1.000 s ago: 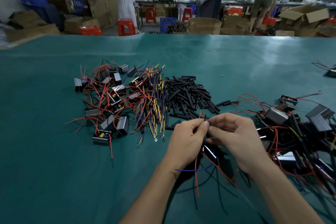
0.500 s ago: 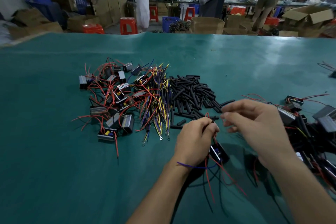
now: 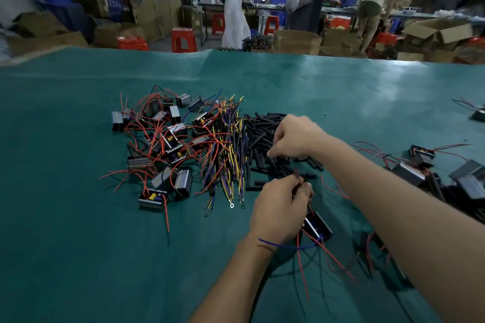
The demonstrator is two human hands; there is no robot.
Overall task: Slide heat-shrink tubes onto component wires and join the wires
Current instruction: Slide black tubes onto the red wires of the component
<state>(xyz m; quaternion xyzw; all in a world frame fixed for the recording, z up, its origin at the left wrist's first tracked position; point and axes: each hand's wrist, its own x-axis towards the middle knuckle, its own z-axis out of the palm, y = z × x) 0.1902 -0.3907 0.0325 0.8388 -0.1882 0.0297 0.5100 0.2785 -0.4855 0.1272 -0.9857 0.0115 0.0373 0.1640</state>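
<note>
My left hand (image 3: 278, 210) pinches the red wire ends (image 3: 296, 175) of a small black component (image 3: 319, 227) that lies on the green mat just below the hand. Red leads and a blue wire (image 3: 286, 246) trail from it toward me. My right hand (image 3: 296, 136) is stretched forward over the pile of black heat-shrink tubes (image 3: 262, 134). Its fingers are curled down and its fingertips pinch at a tube on the near side of the pile.
A heap of boxed components with red leads (image 3: 168, 144) lies at the left. A bundle of yellow, blue and black ring-terminal wires (image 3: 228, 160) sits beside the tubes. More components with wires (image 3: 446, 178) are heaped at the right. People and cardboard boxes stand beyond the table's far edge.
My right hand let go of the wires near my left hand and moved forward onto the tube pile. My left hand kept its hold on the wires.
</note>
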